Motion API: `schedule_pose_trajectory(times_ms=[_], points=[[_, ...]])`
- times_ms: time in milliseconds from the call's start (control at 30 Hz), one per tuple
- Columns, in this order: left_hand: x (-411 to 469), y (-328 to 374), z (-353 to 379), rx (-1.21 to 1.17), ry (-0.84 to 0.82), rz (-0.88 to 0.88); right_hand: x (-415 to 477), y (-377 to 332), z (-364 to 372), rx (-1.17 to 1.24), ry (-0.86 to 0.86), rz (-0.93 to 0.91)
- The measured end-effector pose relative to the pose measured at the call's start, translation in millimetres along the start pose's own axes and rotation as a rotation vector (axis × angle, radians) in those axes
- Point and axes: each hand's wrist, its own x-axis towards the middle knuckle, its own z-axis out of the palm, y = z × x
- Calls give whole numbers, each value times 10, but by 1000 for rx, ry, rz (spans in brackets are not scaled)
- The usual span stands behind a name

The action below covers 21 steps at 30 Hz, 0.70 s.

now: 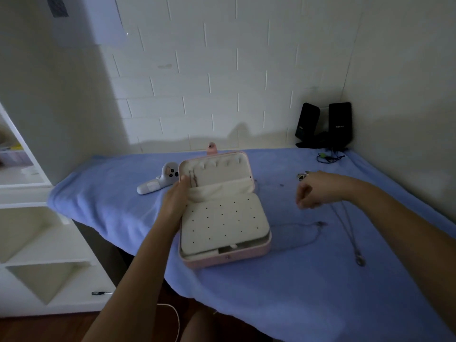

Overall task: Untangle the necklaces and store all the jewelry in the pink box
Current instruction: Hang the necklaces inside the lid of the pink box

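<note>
Head view: left hand [175, 202] grips the open pink box [222, 259]; right hand [309, 193] curls near a necklace [358, 256], grasp unclear. Storing appears underway; next, lift 1 chain into the lid.

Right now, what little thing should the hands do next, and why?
Probably the right hand should lift the long necklace beside it and bring it to the box. The left hand holds the lid open, while that necklace and a thinner chain lie outside on the cloth. Whether the curled fingers already pinch it is unclear.
</note>
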Motion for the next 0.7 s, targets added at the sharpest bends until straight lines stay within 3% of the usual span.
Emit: schedule_pose_trajectory(times_ms=[133,400,433,567,633,700], points=[[11,84,4,95,-25,-18,-83,227,93,-118,-99,112],[-13,87,-32,75,-8,-45,-207,269,202,-61,-205,24],[-27,95,-52,64,6,-52,-224,269,180,45,-197,-6],[5,56,-110,-25,2,-82,-297,188,13,899,-155,-179],[-4,62,-90,-41,6,-89,-336,66,-120,1082,-121,-237],[-29,61,-47,-41,2,-75,-361,-71,-253,1098,-90,-257]])
